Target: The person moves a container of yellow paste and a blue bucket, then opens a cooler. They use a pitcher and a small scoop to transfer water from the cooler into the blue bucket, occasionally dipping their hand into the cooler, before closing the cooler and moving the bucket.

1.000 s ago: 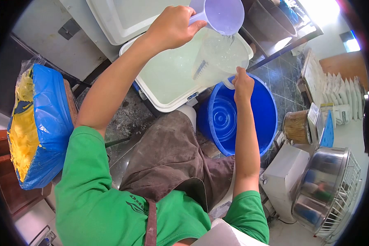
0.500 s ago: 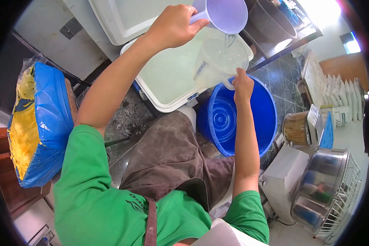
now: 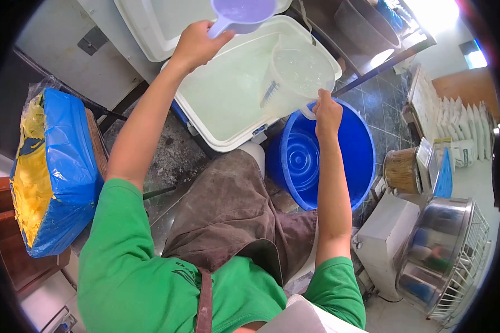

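Over the white cooler [image 3: 228, 119], the right hand [image 3: 328, 114] has its fingers closed on the clear jug's [image 3: 294, 77] handle, nearly brimful (it may slop), while the left hand [image 3: 197, 44] grips the purple scoop [image 3: 240, 12].

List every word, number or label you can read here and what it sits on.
None can be read.
Measuring jug in the right hand: blue scale marks on its side, too small to read.
Green shirt: dark print by the strap, too blurred to read.
White packets at the right: no legible text.
Purple scoop in the left hand: no markings show.
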Tool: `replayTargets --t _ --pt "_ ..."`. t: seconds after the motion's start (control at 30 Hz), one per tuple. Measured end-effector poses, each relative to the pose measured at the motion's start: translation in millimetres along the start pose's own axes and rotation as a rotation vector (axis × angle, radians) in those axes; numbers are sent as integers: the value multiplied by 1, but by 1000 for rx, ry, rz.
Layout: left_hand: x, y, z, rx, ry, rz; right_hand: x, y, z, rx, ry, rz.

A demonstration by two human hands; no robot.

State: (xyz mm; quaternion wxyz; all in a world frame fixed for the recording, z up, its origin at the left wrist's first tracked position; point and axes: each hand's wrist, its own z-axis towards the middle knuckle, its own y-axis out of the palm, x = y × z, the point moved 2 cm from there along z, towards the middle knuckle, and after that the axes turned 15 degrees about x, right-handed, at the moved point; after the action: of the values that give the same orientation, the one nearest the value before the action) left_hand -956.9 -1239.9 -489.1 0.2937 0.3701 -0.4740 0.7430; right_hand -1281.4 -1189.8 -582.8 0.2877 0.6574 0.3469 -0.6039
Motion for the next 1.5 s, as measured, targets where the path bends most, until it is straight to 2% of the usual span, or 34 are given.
replayTargets --t 0.03,0.1,0.23,0.3,0.37,0.43,0.47,0.53,0.63,0.7,0.97,1.1,1.2,1.3,1.5 --pt "-28 6 8 -1 3 -1 1 0 1 -2 -11 -2" --pt "-89 18 20 191 379 180 2 -1 2 -2 -25 -1" --pt "-157 39 2 54 2 195 3 1 1 16 -67 -26" --pt "-193 55 -7 88 -55 160 11 0 9 34 -100 -51" --pt "-220 68 -18 132 -20 126 5 1 3 27 -91 -26" --pt "-217 68 -34 229 77 156 7 -1 7 22 -108 -42" --pt "-220 70 -40 214 93 145 9 -2 8 4 -112 -63" --pt "-231 75 -47 263 56 130 7 -2 5 33 -103 -82" --pt "-224 78 -50 258 24 205 4 -2 2 86 -80 -135" --pt "-230 82 -53 229 33 170 0 1 -3 99 -146 -140" --pt "-229 81 -52 213 82 258 0 -8 -8 153 -48 5" --pt "-229 82 -52 210 82 245 -17 -49 -18 208 65 132" --pt "-228 80 -52 219 11 234 -13 -100 -13 205 56 188" --pt "-225 76 -53 231 -60 215 -13 -150 -13 234 162 202" --pt "-226 74 -53 285 -61 216 39 -198 7 260 105 -333"
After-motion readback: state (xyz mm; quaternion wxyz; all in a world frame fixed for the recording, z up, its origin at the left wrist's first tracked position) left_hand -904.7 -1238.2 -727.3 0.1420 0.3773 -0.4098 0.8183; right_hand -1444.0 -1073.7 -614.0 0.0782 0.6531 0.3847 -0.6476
